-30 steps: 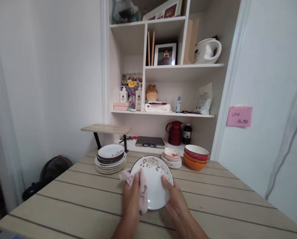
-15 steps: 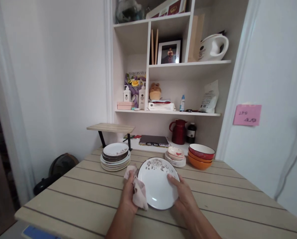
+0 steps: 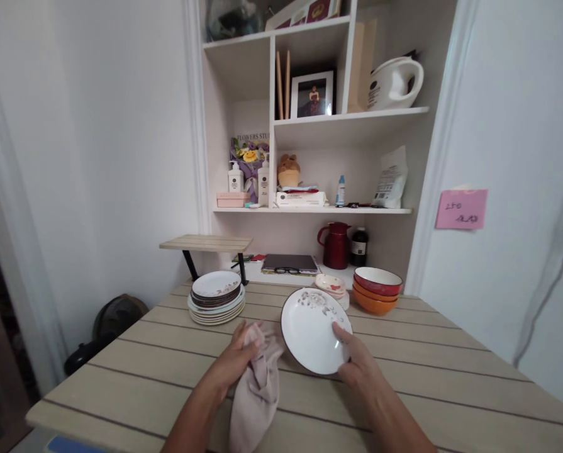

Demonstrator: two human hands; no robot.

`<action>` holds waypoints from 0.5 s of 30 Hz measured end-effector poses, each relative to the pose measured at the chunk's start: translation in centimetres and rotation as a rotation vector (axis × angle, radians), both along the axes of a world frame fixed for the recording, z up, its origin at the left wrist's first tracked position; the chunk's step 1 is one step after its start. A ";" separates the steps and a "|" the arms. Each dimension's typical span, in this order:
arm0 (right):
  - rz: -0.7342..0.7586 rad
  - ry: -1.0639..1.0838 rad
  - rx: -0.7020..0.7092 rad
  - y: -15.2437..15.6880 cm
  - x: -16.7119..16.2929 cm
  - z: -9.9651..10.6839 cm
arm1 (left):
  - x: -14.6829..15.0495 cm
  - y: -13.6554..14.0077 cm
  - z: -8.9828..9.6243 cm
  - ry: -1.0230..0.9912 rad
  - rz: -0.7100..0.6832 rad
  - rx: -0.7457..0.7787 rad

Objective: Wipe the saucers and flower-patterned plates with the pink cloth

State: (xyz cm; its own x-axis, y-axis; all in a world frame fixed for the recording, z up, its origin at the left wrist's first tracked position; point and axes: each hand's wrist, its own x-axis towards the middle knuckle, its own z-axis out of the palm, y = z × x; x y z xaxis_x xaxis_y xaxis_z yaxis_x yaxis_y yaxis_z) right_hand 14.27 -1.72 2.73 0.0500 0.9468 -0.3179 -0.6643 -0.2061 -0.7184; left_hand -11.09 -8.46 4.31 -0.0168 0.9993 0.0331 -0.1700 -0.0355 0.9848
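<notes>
In my right hand (image 3: 355, 360) is a white plate (image 3: 312, 336) with a dark rim and a brown flower print, held by its right edge with the thumb on top. It is tilted above the table, its face towards me. My left hand (image 3: 238, 357) grips a pale pink cloth (image 3: 258, 393) that hangs down in folds, apart from the plate. A stack of plates (image 3: 216, 299) stands beyond my left hand, with a similar flowered plate on top. Behind the held plate, small dishes (image 3: 331, 285) are partly hidden.
Stacked red and orange bowls (image 3: 376, 291) stand at the back right of the slatted table (image 3: 163, 377). A small raised stand (image 3: 206, 244) is at the back left. Behind are a red jug (image 3: 336, 245), a dark bottle (image 3: 359, 246), a laptop (image 3: 290, 263) and glasses.
The cloth has come away from the plate's left edge and now hangs lower from my left hand. My right hand has moved the plate right and up, tilting it.
</notes>
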 end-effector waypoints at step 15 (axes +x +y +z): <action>-0.233 -0.369 -0.010 2.8 2.6 -2.5 | -5.2 1.1 -2.7 0.897 0.178 0.136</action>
